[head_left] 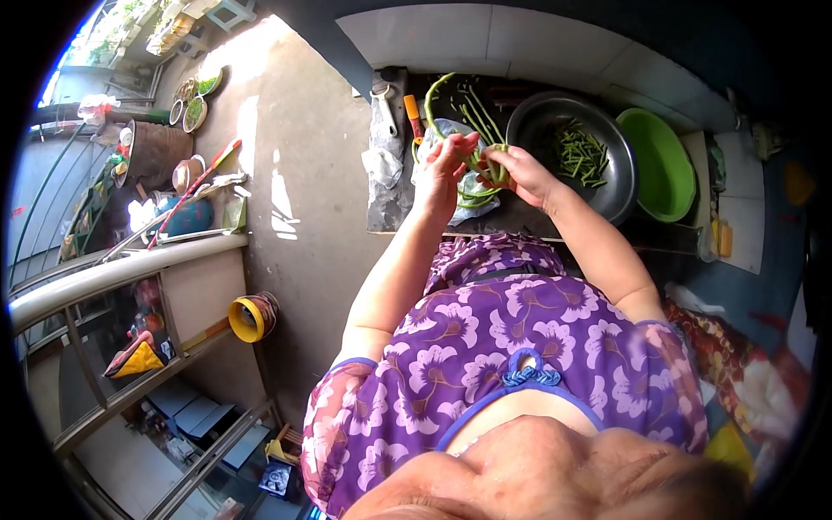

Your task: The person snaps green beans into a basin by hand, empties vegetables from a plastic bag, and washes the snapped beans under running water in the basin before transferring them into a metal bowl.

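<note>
Several long green beans (497, 173) are bunched in my right hand (526, 176), its fingers closed around them. My left hand (445, 166) is beside it, fingers closed on one long bean (431, 106), which curves up past the fingertips. More beans (478, 115) stretch toward the wall behind my hands. Under them, a clear plastic bag (472, 214) lies on the counter with further beans on it. To the right, a dark metal basin (622, 147) contains short cut bean pieces (579, 154).
A green plastic basin (663, 165) stands right of the metal one. Left of my hands are an orange-handled tool (412, 111), a white-handled tool (383, 111) and crumpled plastic (381, 165). The tiled wall (537, 43) bounds the counter. A yellow bucket (250, 319) is on the left.
</note>
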Demonstrator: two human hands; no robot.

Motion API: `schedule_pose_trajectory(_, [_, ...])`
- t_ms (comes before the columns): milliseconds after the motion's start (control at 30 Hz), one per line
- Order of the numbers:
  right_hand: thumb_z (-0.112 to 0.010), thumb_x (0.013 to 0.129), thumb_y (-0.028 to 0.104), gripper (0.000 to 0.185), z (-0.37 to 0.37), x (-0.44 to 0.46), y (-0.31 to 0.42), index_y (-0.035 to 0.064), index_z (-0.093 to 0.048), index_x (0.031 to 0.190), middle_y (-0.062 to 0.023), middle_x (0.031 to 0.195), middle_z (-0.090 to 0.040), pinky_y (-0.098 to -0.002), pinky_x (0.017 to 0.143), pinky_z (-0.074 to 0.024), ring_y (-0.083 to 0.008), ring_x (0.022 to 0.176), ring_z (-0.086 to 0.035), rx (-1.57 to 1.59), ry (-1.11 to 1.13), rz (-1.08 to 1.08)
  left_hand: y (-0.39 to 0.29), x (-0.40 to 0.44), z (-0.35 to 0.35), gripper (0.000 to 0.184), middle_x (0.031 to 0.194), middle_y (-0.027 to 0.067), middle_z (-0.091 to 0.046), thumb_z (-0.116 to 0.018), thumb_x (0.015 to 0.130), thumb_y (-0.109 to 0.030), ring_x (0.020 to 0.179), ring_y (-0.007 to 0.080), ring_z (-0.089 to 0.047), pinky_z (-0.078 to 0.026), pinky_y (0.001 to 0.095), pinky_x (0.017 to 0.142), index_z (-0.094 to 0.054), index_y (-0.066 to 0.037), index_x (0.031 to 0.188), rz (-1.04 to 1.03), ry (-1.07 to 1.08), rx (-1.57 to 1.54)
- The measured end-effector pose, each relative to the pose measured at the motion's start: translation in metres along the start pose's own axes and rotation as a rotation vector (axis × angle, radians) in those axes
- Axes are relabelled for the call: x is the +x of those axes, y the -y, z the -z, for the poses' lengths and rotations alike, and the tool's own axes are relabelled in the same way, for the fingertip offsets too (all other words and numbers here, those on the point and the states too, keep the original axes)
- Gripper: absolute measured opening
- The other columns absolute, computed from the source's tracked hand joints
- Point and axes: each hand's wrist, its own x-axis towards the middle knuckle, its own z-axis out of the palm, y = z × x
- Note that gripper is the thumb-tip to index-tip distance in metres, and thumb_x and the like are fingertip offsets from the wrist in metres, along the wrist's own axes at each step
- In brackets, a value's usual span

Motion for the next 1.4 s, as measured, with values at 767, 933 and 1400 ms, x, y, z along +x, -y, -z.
schedule_pose_trajectory(767, [-0.054,0.093,0.023,0.018,-0.003,-0.006,0.016,0.0054,-0.059,0.094,-0.0018,0.078,-0.060,-0.0273,0.067,-0.0530,-0.0119,0.068,-0.060,0.080,0.162,-0.087,0.008,-0.002,-0.002,0.037,0.124,0.0082,-0.058,-0.057,0.092,-0.019,0.112,0.0153,-0.053,-0.043,0.0309,0.091,-0.054,-0.003,0.125,0.160,0.005,0.160])
schedule_pose_trajectory(933, [-0.054,0.093,0.022,0.019,-0.001,-0.010,0.017,0.0046,-0.058,0.088,0.0006,0.071,-0.055,-0.0219,0.058,-0.0464,-0.0078,0.060,-0.054,-0.203,0.327,-0.016,-0.016,0.001,-0.009,0.036,0.118,0.0128,-0.061,-0.056,0.092,-0.015,0.113,0.0240,-0.057,-0.043,0.0386,0.097,-0.050,-0.001,0.124,0.240,0.120,0.049])
schedule_pose_trajectory(1400, [-0.055,0.094,0.020,0.018,-0.001,-0.019,0.021,0.0039,-0.059,0.101,-0.0031,0.081,-0.061,-0.0263,0.065,-0.0512,-0.0117,0.069,-0.058,0.042,0.070,-0.006,-0.003,-0.006,-0.011,0.033,0.117,0.0045,-0.061,-0.055,0.094,-0.023,0.111,0.0133,-0.052,-0.037,0.0331,0.096,-0.058,-0.005,0.121,0.165,0.090,0.188])
